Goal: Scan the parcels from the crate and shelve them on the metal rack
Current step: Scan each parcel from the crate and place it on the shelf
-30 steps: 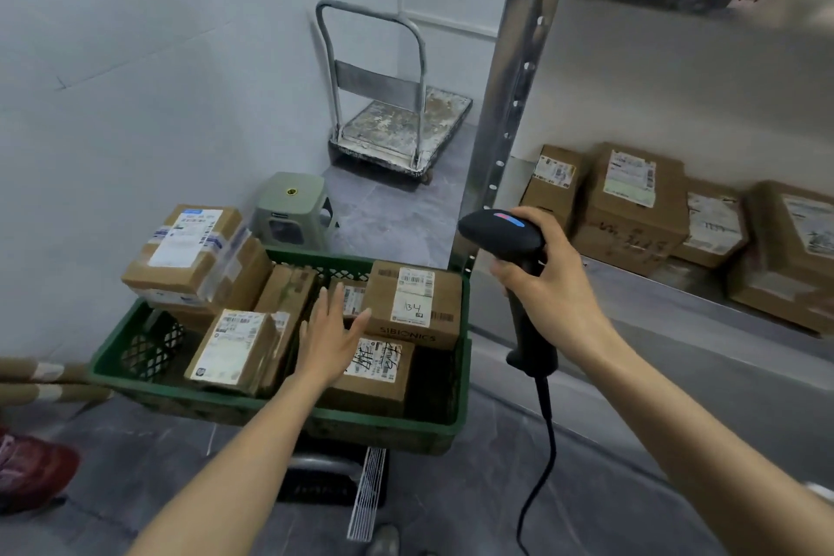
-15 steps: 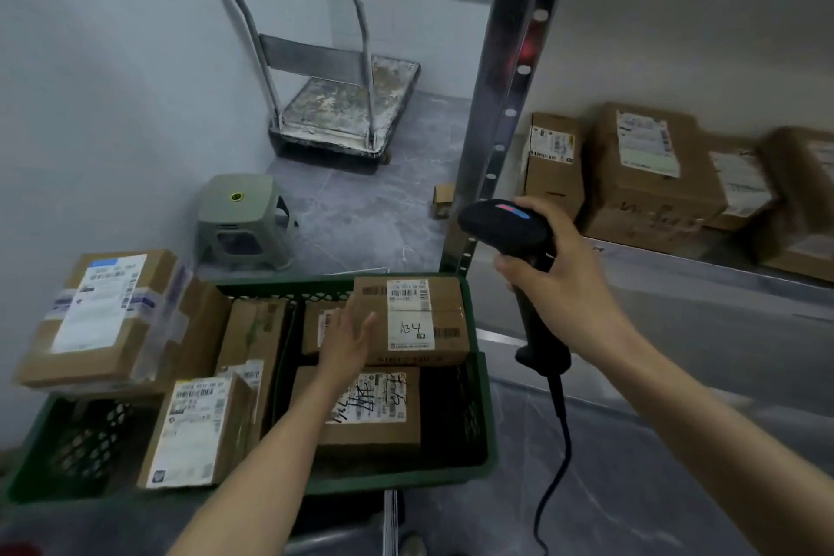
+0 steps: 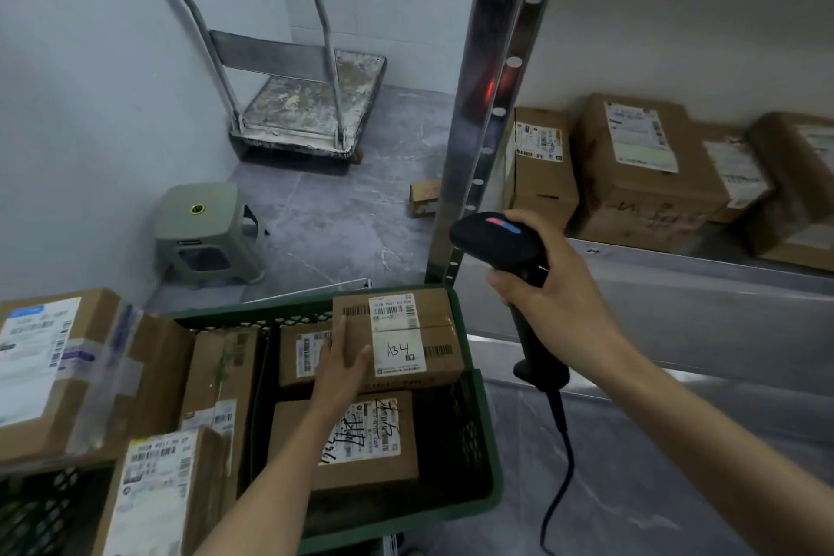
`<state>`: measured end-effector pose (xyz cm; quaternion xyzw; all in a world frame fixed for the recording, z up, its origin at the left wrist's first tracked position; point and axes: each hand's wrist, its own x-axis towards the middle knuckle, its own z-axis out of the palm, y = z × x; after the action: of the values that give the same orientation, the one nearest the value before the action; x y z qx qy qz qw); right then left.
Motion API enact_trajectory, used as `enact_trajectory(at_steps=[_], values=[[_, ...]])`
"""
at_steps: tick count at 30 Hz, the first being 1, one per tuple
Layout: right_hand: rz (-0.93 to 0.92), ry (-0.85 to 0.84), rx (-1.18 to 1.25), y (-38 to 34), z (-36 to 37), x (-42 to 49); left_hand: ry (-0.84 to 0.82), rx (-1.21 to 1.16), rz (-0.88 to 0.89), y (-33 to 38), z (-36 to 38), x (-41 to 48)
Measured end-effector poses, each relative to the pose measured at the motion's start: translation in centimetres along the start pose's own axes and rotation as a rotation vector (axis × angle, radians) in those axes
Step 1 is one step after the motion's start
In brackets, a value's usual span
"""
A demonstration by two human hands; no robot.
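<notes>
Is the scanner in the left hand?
No, the right hand grips the scanner, while the left hand touches a box in the crate.

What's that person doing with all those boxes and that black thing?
A person is sorting parcels. Their left hand rests on the box marked A34 in the green crate, which holds several more boxes. Their right hand holds a black corded scanner up near the crate. No box is lifted out at this moment. Beside them, the metal rack already has shelved boxes on it.
</notes>
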<state>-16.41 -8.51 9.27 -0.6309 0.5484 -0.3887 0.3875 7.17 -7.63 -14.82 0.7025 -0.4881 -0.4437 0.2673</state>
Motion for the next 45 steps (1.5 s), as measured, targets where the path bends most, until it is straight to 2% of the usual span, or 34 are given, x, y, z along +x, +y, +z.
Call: enact_trajectory(at_steps=[6,14,21,32,45], values=[[0.0,-0.018,0.012,0.7,0.3,0.0,0.01,-0.021,0.028,-0.4,-0.1,0.1],[-0.006,-0.023,0.018,1.4,0.7,0.2,-0.063,-0.06,0.035,-0.5,-0.6,0.5],[-0.006,-0.021,0.037,1.5,0.8,0.2,-0.14,-0.089,-0.031,0.0,-1.2,0.7],[-0.021,-0.028,0.012,1.6,0.2,-0.2,-0.031,-0.158,-0.043,0.4,-0.3,0.5],[-0.036,-0.02,0.039,0.3,-1.1,-1.6,0.041,-0.151,0.036,1.9,-0.8,-1.3]])
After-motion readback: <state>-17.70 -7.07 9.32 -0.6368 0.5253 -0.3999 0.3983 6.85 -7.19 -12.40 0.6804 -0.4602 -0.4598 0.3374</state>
